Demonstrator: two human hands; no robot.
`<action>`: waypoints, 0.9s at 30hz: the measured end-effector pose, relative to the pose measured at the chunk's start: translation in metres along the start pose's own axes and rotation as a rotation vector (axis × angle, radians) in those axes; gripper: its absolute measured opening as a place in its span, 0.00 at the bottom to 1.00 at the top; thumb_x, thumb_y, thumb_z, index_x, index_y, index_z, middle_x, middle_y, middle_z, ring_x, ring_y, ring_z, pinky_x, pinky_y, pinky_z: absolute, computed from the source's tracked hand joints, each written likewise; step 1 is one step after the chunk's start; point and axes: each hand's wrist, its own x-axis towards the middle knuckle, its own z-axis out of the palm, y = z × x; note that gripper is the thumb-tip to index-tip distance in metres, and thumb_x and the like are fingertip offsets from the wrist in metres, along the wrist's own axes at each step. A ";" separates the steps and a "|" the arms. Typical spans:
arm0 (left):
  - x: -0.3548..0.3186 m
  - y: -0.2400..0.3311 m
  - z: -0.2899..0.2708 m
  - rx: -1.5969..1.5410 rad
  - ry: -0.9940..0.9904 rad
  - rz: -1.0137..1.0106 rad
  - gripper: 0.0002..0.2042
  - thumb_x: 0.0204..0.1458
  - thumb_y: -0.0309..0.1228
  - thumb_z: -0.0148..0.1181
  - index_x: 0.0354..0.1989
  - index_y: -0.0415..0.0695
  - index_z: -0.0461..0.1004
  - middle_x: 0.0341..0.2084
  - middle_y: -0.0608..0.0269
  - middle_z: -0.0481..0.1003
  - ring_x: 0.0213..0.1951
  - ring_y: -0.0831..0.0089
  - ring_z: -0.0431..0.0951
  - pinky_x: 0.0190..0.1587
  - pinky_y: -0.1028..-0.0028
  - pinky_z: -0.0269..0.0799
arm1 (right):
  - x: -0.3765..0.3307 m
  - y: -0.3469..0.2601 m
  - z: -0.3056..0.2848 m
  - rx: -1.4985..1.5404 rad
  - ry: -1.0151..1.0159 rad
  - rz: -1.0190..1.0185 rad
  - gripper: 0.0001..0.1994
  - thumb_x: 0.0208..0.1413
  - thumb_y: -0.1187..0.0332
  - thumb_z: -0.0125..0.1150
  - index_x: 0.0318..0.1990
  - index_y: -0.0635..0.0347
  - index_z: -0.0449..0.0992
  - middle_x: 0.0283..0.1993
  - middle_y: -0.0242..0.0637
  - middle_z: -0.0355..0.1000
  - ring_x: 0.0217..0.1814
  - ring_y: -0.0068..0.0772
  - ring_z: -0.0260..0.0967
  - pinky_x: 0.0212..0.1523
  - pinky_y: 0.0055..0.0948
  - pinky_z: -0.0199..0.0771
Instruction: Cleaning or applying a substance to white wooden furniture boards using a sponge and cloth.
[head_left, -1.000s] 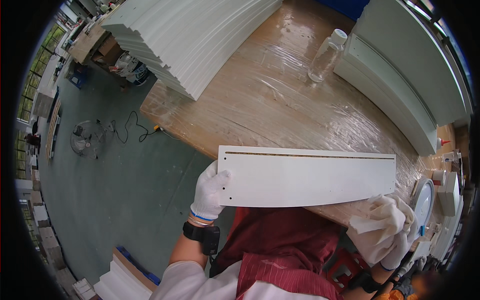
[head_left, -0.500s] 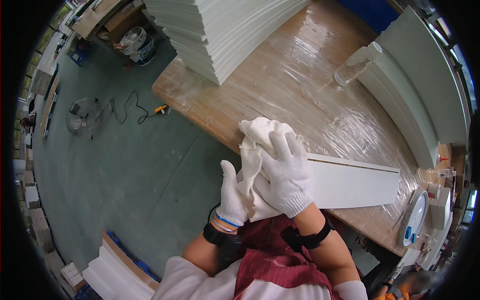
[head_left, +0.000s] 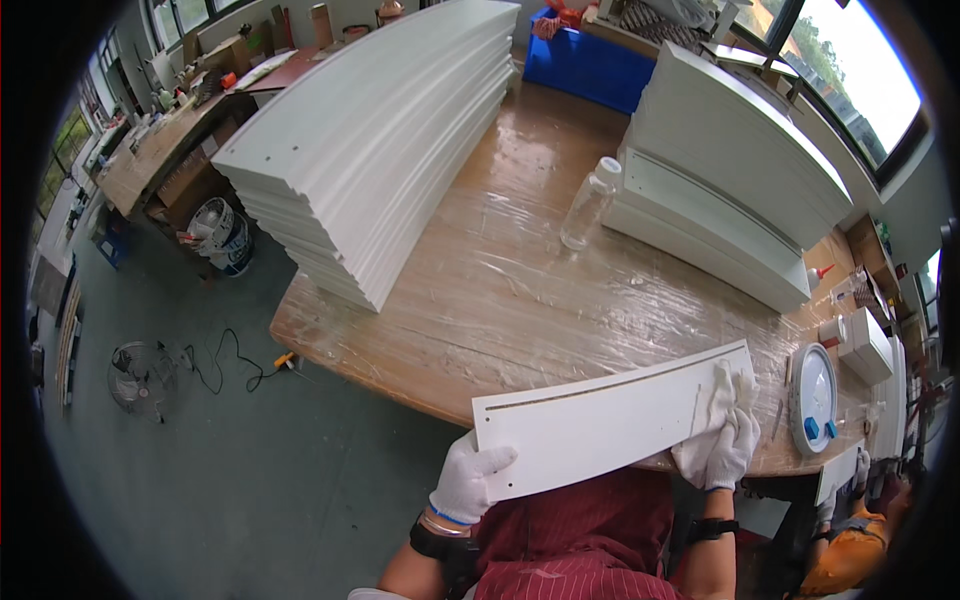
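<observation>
The white-gloved left hand (head_left: pixel 468 482) gripped the near corner of a long, flat white panel (head_left: pixel 610 420), fingers closed over its edge, holding it just above the plastic-wrapped wooden counter (head_left: pixel 480 300). The right hand (head_left: pixel 725 445) pressed a white cloth (head_left: pixel 722 388) onto its far end (fingers curled around the cloth). Wiping well probably needed steady support and even pressure.

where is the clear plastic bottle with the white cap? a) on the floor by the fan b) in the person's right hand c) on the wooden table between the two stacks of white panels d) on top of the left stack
c: the clear plastic bottle stands on the plastic-wrapped wooden table between the two stacks of white panels, apart from both gloved hands.
</observation>
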 end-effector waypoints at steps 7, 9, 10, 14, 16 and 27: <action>-0.054 0.089 -0.002 -0.309 0.021 0.316 0.25 0.48 0.21 0.61 0.58 0.31 0.69 0.50 0.49 0.77 0.48 0.62 0.80 0.51 0.65 0.77 | 0.010 0.074 0.019 0.675 0.207 0.411 0.12 0.61 0.78 0.51 0.51 0.68 0.74 0.54 0.45 0.70 0.60 0.41 0.66 0.65 0.37 0.62; -0.074 0.121 -0.006 -0.327 0.088 0.539 0.26 0.48 0.23 0.61 0.59 0.31 0.68 0.50 0.47 0.76 0.49 0.58 0.80 0.52 0.61 0.77 | 0.005 0.000 0.020 0.217 0.092 0.156 0.13 0.60 0.77 0.54 0.51 0.66 0.75 0.56 0.46 0.70 0.59 0.43 0.66 0.64 0.36 0.63; -0.081 0.137 -0.006 -0.339 0.113 0.631 0.26 0.49 0.24 0.61 0.59 0.31 0.67 0.49 0.47 0.76 0.49 0.56 0.79 0.53 0.60 0.77 | 0.005 -0.020 0.019 0.204 0.127 -0.030 0.11 0.58 0.76 0.57 0.48 0.63 0.77 0.56 0.47 0.71 0.60 0.47 0.65 0.63 0.39 0.63; -0.083 0.201 0.001 -0.376 0.203 0.842 0.24 0.54 0.27 0.60 0.59 0.34 0.67 0.50 0.49 0.75 0.51 0.54 0.78 0.55 0.57 0.76 | 0.002 -0.027 0.027 0.072 0.102 0.001 0.09 0.57 0.74 0.58 0.45 0.60 0.78 0.56 0.48 0.71 0.59 0.51 0.65 0.61 0.41 0.64; -0.066 0.234 0.004 -0.354 0.188 0.883 0.22 0.56 0.28 0.59 0.59 0.35 0.67 0.51 0.50 0.75 0.52 0.55 0.78 0.56 0.57 0.75 | 0.002 -0.024 0.028 0.096 0.096 0.006 0.10 0.55 0.74 0.59 0.45 0.61 0.78 0.58 0.50 0.70 0.59 0.53 0.65 0.61 0.43 0.64; 0.048 0.299 -0.016 -0.185 0.262 0.880 0.17 0.61 0.32 0.53 0.56 0.37 0.67 0.48 0.50 0.77 0.51 0.54 0.79 0.52 0.55 0.80 | -0.003 -0.030 0.023 0.109 0.083 0.002 0.13 0.49 0.75 0.62 0.44 0.61 0.78 0.59 0.53 0.70 0.60 0.57 0.64 0.61 0.46 0.64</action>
